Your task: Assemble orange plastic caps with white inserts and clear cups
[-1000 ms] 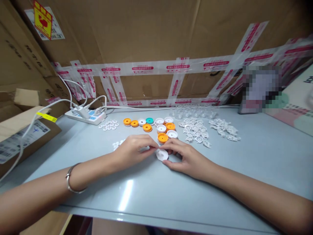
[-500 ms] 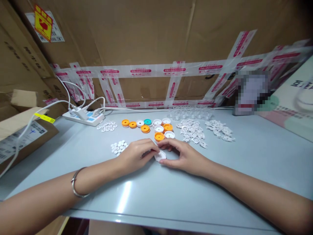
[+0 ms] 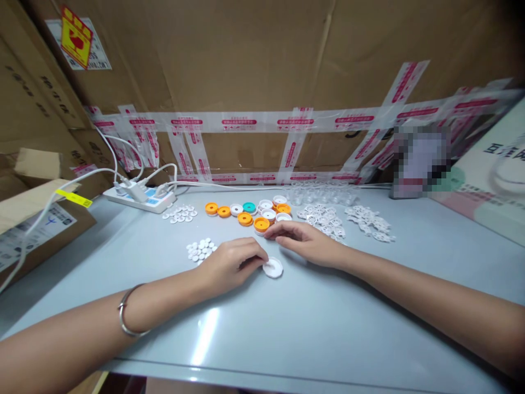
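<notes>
My left hand (image 3: 233,264) rests on the grey table (image 3: 287,328) with its fingers curled, the fingertips on the left edge of a white round cap (image 3: 273,268) that lies flat. My right hand (image 3: 305,242) lies a little farther back, apart from that cap, its fingers stretched out to the left. Those fingertips are next to an orange cap (image 3: 261,223) at the front of a cluster of orange, white and teal caps (image 3: 249,207). A silver bracelet (image 3: 125,317) is on my left wrist.
Small white discs lie in two groups (image 3: 200,249) (image 3: 179,213). White cage-like pieces (image 3: 369,221) and clear little cups (image 3: 324,192) sit at the back right. A power strip (image 3: 141,198) with cables is at the back left, a cardboard box (image 3: 36,219) at the left and a printed box (image 3: 484,186) at the right.
My right hand has let go of the white cap and moved back toward the orange cap. My left hand stays at the white cap. The camera view shifted slightly.
</notes>
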Available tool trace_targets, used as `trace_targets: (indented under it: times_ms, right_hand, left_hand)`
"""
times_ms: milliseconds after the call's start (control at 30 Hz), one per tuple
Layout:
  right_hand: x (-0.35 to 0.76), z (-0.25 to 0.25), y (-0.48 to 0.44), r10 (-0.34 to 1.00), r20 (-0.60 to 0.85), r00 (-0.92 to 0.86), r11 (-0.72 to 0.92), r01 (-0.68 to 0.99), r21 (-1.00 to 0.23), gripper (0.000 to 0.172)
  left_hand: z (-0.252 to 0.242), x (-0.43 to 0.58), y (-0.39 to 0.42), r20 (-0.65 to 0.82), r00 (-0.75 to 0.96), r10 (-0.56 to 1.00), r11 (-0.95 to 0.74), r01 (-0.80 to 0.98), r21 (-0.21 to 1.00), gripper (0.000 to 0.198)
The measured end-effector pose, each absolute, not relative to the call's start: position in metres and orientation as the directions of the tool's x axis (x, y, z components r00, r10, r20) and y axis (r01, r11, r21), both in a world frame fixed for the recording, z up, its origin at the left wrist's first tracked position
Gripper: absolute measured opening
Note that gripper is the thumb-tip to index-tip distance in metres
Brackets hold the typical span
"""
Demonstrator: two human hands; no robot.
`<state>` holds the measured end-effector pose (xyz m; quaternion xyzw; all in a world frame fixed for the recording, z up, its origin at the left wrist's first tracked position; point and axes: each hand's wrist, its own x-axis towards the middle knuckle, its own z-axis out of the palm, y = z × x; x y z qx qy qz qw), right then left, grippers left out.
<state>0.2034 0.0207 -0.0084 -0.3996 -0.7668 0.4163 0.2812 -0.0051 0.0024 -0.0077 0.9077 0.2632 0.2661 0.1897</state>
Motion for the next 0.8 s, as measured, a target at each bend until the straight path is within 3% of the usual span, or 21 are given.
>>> trace_targets:
  times_ms: [333,533,700,800]
  right_hand:
    - [0.206,-0.006,0.012,0.865,0.124,-0.486,0.345,0.398,-0.850,0.021]
    - [0.209,-0.010,-0.017,0.802,0.215,-0.557,0.529,0.497,-0.687,0.042]
    - [0.207,-0.015,-0.016,0.780,0.257,-0.570,0.569,0.475,-0.672,0.024]
    - [0.206,-0.016,-0.015,0.779,0.267,-0.567,0.570,0.463,-0.679,0.021]
  left_hand:
    - [-0.007,-0.004,0.003,0.406,0.681,0.610,-0.767,0.378,0.518,0.014]
    - [-0.004,0.003,-0.001,0.377,0.676,0.633,-0.744,0.397,0.537,0.014]
    - [-0.007,0.008,-0.001,0.383,0.680,0.626,-0.763,0.431,0.481,0.012]
    - [-0.010,0.010,0.000,0.392,0.680,0.620,-0.774,0.445,0.451,0.010]
